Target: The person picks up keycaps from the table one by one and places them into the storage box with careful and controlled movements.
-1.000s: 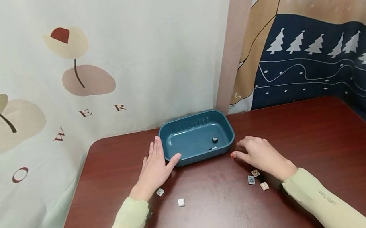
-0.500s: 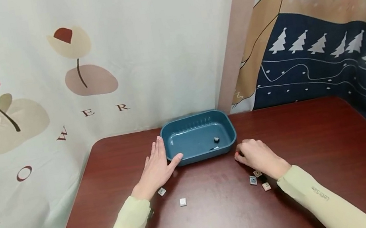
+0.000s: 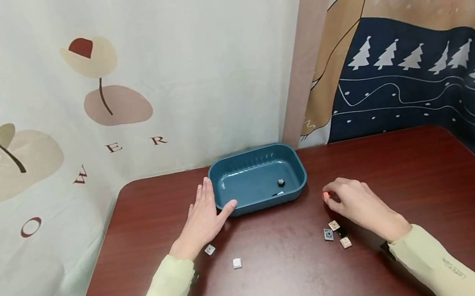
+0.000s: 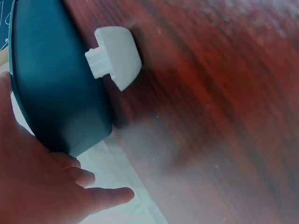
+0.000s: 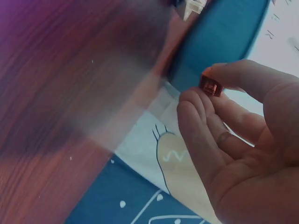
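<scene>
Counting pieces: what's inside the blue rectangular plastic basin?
In the basin: a small dark piece and a whitish piece partly covered by the near wall; anything behind it is hidden.

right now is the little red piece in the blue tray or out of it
Out: in the head view the right hand pinches the red piece to the right of the blue tray, apart from its rim.

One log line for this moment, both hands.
left hand: at left end of blue tray | right hand: pinching red piece, outside tray

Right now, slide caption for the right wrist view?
Right hand pinches a small red piece, with the teal tray and wood-grain table beyond.
</scene>
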Tool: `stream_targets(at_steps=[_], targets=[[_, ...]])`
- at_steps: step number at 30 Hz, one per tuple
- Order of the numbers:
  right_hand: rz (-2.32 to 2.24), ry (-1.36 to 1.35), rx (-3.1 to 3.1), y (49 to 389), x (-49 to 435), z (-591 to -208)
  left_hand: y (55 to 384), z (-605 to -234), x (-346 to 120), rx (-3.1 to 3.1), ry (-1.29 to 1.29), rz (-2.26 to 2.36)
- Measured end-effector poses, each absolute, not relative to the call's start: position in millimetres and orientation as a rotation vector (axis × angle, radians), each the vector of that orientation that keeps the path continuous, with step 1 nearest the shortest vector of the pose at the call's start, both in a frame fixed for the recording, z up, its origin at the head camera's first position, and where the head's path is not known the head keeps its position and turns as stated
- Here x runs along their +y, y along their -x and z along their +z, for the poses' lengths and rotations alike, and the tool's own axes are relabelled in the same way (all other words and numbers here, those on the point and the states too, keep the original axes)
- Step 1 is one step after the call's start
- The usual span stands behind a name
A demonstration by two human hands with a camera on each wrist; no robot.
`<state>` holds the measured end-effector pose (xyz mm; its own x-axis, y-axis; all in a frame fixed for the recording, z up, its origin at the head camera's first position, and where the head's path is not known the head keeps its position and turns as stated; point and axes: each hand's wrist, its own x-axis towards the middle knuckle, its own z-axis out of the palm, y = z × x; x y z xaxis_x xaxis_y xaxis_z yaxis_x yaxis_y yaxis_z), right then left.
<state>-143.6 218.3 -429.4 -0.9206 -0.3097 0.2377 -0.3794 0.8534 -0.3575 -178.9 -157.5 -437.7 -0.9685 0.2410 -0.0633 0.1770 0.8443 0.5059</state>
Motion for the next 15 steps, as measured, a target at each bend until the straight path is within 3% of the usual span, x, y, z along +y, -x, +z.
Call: stream_targets(at_steps=[15], targets=[[0.677, -0.501, -2.577, 127.1, 229.6, -418.3, 182.1, -437.9, -155.2, 2.895, -0.363, 0.761]])
